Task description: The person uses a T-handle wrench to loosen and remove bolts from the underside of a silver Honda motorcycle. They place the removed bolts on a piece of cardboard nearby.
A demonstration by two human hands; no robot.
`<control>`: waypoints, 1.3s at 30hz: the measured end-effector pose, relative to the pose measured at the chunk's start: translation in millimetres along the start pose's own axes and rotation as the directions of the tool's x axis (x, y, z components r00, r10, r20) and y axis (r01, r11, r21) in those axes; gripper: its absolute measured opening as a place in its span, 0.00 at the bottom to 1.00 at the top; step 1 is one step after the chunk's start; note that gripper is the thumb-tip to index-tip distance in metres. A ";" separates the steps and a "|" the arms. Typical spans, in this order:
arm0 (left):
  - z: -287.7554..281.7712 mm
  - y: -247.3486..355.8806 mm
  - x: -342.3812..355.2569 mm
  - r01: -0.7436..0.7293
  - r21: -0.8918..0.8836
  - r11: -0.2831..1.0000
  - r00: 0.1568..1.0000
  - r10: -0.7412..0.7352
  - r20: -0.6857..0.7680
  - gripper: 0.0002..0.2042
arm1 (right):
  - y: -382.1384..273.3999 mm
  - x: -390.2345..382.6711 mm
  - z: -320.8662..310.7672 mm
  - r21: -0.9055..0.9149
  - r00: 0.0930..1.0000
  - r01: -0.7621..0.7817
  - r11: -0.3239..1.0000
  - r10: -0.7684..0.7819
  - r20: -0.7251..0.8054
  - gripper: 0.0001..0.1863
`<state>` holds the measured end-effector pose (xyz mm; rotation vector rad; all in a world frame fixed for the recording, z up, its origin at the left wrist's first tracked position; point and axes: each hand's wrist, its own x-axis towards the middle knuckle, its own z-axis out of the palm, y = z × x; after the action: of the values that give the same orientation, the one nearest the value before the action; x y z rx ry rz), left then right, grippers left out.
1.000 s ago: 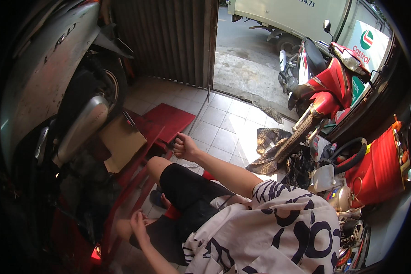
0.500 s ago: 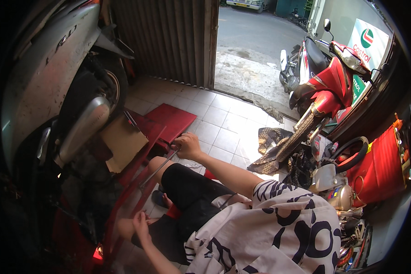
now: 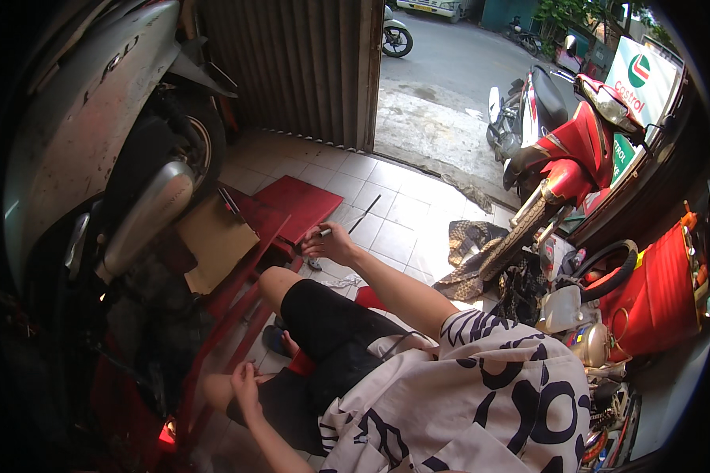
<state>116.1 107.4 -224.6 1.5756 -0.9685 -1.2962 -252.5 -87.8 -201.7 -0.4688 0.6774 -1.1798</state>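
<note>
My right hand [image 3: 327, 243] is raised over the red stand's edge, its fingers curled around a long thin-shafted tool [image 3: 366, 214]. The dark shaft sticks out behind the hand toward the tiled floor, and a short pale part shows between the fingers. My left hand [image 3: 245, 385] rests by my left knee with thumb and fingertips pinched together; whatever lies between them is too small to make out. Left of both hands, a silver scooter [image 3: 146, 213] stands beside the red metal stand [image 3: 300, 206]. A piece of cardboard [image 3: 215, 246] lies under the scooter's side.
A red motorbike [image 3: 572, 154] stands by the doorway at the right. Near it are a patterned cloth [image 3: 473, 244], a loose tyre [image 3: 611, 268], a white jug [image 3: 562, 306] and a red cover [image 3: 651, 276]. A corrugated shutter [image 3: 288, 71] borders the street opening.
The tool in my right hand has swung from pointing down toward my knees to pointing away over the floor. My left hand stays put. A motorbike wheel has appeared in the street.
</note>
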 end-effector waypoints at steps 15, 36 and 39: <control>3.0 -8.9 6.9 0.002 0.020 1.000 1.000 -0.003 0.022 0.09 | 15.5 10.9 -12.5 -0.592 0.894 0.393 0.703 -0.443 0.067 0.26; 1.1 -12.8 7.1 -0.030 0.004 1.000 0.998 0.030 0.048 0.10 | 27.5 5.8 -1.5 -0.647 0.969 0.242 0.723 -0.220 0.117 0.33; 2.3 -8.9 4.6 -0.052 0.035 0.998 0.996 0.050 0.071 0.10 | 6.2 4.9 -12.4 -0.253 0.982 0.084 0.964 -0.036 0.188 0.35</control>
<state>114.9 105.8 -234.7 1.5319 -1.0748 -1.3126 -255.9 -90.3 -215.8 -0.8139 0.6658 -1.0933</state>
